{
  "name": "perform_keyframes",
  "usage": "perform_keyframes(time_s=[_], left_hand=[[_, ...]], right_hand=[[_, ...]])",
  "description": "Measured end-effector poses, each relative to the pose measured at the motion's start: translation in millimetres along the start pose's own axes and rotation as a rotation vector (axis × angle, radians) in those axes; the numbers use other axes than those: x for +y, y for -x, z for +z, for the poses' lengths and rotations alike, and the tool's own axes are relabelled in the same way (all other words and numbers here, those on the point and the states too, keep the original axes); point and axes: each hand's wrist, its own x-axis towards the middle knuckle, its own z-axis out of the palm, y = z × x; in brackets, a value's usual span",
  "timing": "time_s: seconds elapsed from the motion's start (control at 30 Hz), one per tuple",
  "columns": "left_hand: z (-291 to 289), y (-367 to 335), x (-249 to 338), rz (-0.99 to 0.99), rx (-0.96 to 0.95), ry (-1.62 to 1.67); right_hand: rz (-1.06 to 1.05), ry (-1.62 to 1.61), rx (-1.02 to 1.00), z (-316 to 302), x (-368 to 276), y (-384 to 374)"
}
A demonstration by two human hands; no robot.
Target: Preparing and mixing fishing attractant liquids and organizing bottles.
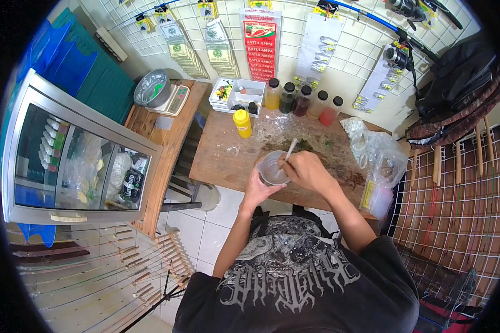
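My left hand point(256, 190) is wrapped round a translucent plastic cup point(270, 169) at the front edge of the wooden table. The cup is tilted, its mouth facing up toward me. In my right hand point(308, 173) is a pale, thin-handled stirrer point(291, 147), gripped with its upper end sticking out above my fingers. Its lower end goes down into the cup, and I cannot make out its shape there. A whitish film coats the inside of the cup. Closest beyond the hands stands a yellow bottle point(243, 124).
On the wooden table point(216, 155), several dark-capped jars point(303, 100) of coloured liquid line the back beside a white divided box point(236, 94). Clear plastic bags point(386, 158) lie at the right. A side table at left bears a scale point(176, 101) with a bowl point(151, 89) and a glass-fronted cabinet point(83, 155).
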Motion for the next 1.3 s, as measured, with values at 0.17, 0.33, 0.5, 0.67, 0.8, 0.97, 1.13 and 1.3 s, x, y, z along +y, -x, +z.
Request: perform_keyframes(time_s=[0.17,0.33,0.5,0.67,0.8,0.97,1.13,1.3], left_hand=[[1,0,3,0.0,-0.014,-0.005],[0,0,3,0.026,0.011,-0.038],[0,0,6,0.011,0.026,-0.005],[1,0,7,0.014,0.017,-0.047],[0,-1,6,0.004,0.02,-0.012],[0,-3,13,-0.019,0.021,0.01],[0,-2,8,0.016,0.029,-0.008],[-1,-3,11,0.008,0.002,-0.022]], right_hand=[[0.017,0.037,0.091,0,-1,0],[0.06,0.167,0.077,-2,-2,-1],[0.062,0.078,-0.059,-4,-7,-1],[0.018,0.028,0.062,2,-1,0],[0.12,0.161,-0.002,-7,-1,-1],[0.046,0.095,-0.038,0,4,-2],[0.071,0.105,0.041,-3,-2,-6],[0.197,0.192,0.01,-7,-7,-7]])
